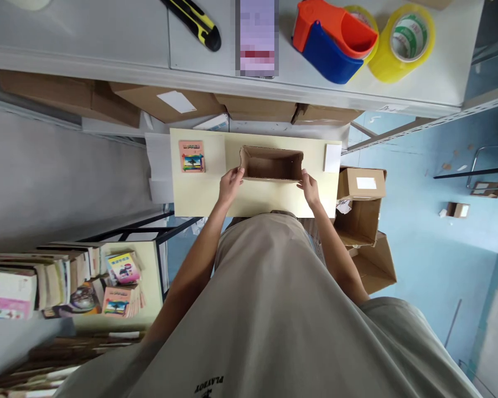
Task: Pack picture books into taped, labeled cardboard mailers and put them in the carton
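Between my two hands sits an open cardboard box (274, 166) on the pale yellow table (257, 202), its hollow inside facing up. My left hand (231, 185) grips the box's near left corner with thumb and fingers. At the near right corner my right hand (309, 187) pinches the cardboard in the same manner. A small pink book (192, 156) with a tree picture on its cover lies flat on the table, left of the box. Toward the right edge rests a small white stack of paper or labels (332, 158).
On the shelf above the table are a yellow-black box cutter (197, 25), a phone (257, 36), a red-blue tape dispenser (334, 41) and a tape roll (409, 41). Cardboard boxes (359, 221) stand at the right. Books (122, 301) fill a lower-left rack.
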A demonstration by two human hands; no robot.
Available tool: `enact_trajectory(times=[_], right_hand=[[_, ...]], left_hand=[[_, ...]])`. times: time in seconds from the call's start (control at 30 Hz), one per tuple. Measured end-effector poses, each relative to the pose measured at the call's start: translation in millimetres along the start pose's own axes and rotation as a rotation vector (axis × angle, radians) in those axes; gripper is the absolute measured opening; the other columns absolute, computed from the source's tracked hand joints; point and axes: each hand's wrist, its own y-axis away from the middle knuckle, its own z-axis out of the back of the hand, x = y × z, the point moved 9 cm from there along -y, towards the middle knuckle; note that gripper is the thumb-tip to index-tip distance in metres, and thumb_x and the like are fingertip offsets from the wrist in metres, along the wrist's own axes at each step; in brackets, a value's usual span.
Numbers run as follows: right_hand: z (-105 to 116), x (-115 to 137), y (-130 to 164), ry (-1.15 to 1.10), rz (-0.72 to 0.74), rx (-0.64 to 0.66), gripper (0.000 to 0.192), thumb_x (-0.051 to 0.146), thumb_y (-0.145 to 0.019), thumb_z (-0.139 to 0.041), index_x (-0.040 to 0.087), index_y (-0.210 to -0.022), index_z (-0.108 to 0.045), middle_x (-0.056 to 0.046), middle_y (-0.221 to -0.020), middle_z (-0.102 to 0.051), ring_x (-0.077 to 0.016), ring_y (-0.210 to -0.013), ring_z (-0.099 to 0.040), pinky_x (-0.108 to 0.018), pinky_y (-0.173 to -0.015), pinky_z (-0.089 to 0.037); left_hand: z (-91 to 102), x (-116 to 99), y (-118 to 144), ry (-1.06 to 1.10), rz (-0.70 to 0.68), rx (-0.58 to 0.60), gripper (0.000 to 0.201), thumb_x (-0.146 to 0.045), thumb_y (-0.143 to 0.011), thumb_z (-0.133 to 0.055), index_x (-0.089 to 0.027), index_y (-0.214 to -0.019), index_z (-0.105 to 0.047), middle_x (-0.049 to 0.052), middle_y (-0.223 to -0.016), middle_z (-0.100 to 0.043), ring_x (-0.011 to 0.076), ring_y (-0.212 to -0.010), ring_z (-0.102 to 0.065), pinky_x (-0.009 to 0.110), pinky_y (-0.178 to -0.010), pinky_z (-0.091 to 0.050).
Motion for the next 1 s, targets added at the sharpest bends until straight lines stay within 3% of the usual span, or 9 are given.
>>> enact_trajectory(times=[0.13, 0.23, 0.37, 0.47, 0.57, 0.7, 0.77, 0.87, 1.0], right_hand=[[4.9, -8.8, -6.4, -0.007, -0.043, -0.071, 0.092, 0.107, -0.104, -0.03, 0.025, -0.107, -0.072, -0.013, -0.108, -0.074, -0.0342, -0.121, -0.08, -0.053, -0.107, -0.074], [5.7, -4.8, -1.8, 0.047, -0.028, -0.052, 0.095, 0.106, -0.105, -0.029, 0.023, -0.112, -0.074, -0.015, -0.113, -0.077, -0.0346, -0.123, -0.08, -0.055, -0.11, -0.073], [21.7, 42.7, 24.4, 0.228, 0.216, -0.176, 0.097, 0.103, -0.106, -0.039, 0.018, -0.137, -0.075, -0.024, -0.143, -0.078, -0.0374, -0.138, -0.075, -0.06, -0.122, -0.065], [21.8, 91.5, 62.0, 0.345, 0.465, -0.343, 0.081, 0.088, -0.115, -0.045, 0.021, -0.152, -0.072, -0.024, -0.157, -0.071, -0.0375, -0.146, -0.072, -0.062, -0.123, -0.063], [-32.5, 113.0, 93.3, 0.438, 0.627, -0.238, 0.063, 0.07, -0.123, -0.042, 0.022, -0.146, -0.076, -0.022, -0.145, -0.076, -0.0354, -0.138, -0.075, -0.058, -0.118, -0.066], [-169.7, 84.7, 103.3, 0.412, 0.712, 0.207, 0.056, 0.067, -0.124, -0.046, 0.025, -0.141, -0.079, -0.019, -0.135, -0.081, -0.0335, -0.13, -0.078, -0.052, -0.111, -0.071], [-230.0, 59.5, 82.3, 0.372, 0.655, 0.301, 0.064, 0.074, -0.123, -0.045, 0.022, -0.143, -0.078, -0.022, -0.137, -0.082, -0.0327, -0.124, -0.081, -0.051, -0.108, -0.072], [-285.5, 27.0, 18.7, 0.384, 0.466, 0.198, 0.073, 0.08, -0.119, -0.049, 0.018, -0.147, -0.075, -0.026, -0.148, -0.078, -0.035, -0.132, -0.08, -0.052, -0.112, -0.071], [-309.8, 1.3, -59.8, 0.397, 0.151, 0.0, 0.058, 0.06, -0.118, -0.065, 0.013, -0.151, -0.071, -0.027, -0.155, -0.075, -0.0367, -0.145, -0.076, -0.055, -0.125, -0.063]], left_hand=[[3.3, 14.4, -6.3, 0.128, 0.107, -0.037, 0.059, -0.081, -0.101, -0.077, -0.023, -0.101, -0.067, 0.01, -0.105, -0.077, 0.0307, -0.119, -0.085, 0.044, -0.11, -0.072], [1.3, 17.7, -3.6, 0.147, 0.12, -0.003, 0.059, -0.078, -0.1, -0.081, -0.021, -0.11, -0.071, 0.014, -0.115, -0.081, 0.0323, -0.123, -0.086, 0.046, -0.112, -0.072], [5.7, 16.9, 3.1, 0.154, 0.054, 0.086, 0.072, -0.074, -0.096, -0.088, -0.017, -0.139, -0.074, 0.022, -0.147, -0.082, 0.0355, -0.139, -0.082, 0.05, -0.119, -0.068], [39.1, 25.8, -2.2, 0.131, 0.019, 0.022, 0.076, -0.076, -0.098, -0.086, -0.018, -0.146, -0.072, 0.024, -0.158, -0.078, 0.0362, -0.146, -0.079, 0.054, -0.125, -0.065], [98.6, 44.0, -17.6, 0.103, -0.023, -0.129, 0.073, -0.079, -0.098, -0.085, -0.02, -0.141, -0.075, 0.022, -0.157, -0.08, 0.0366, -0.151, -0.076, 0.055, -0.13, -0.063], [186.8, 75.9, -41.5, 0.01, -0.046, -0.32, 0.081, -0.086, -0.094, -0.084, -0.02, -0.141, -0.075, 0.023, -0.154, -0.079, 0.0387, -0.155, -0.073, 0.056, -0.132, -0.061], [224.4, 88.4, -52.7, -0.038, -0.044, -0.394, 0.085, -0.088, -0.091, -0.084, -0.02, -0.142, -0.074, 0.024, -0.151, -0.079, 0.0405, -0.155, -0.072, 0.057, -0.133, -0.059], [265.4, 99.2, -71.7, -0.063, -0.03, -0.443, 0.083, -0.085, -0.091, -0.086, -0.023, -0.144, -0.073, 0.022, -0.151, -0.08, 0.0402, -0.15, -0.075, 0.055, -0.13, -0.061], [298.0, 96.3, -102.8, -0.2, -0.045, -0.429, 0.073, -0.074, -0.101, -0.083, -0.02, -0.148, -0.067, 0.024, -0.16, -0.075, 0.0411, -0.146, -0.075, 0.062, -0.126, -0.064]])
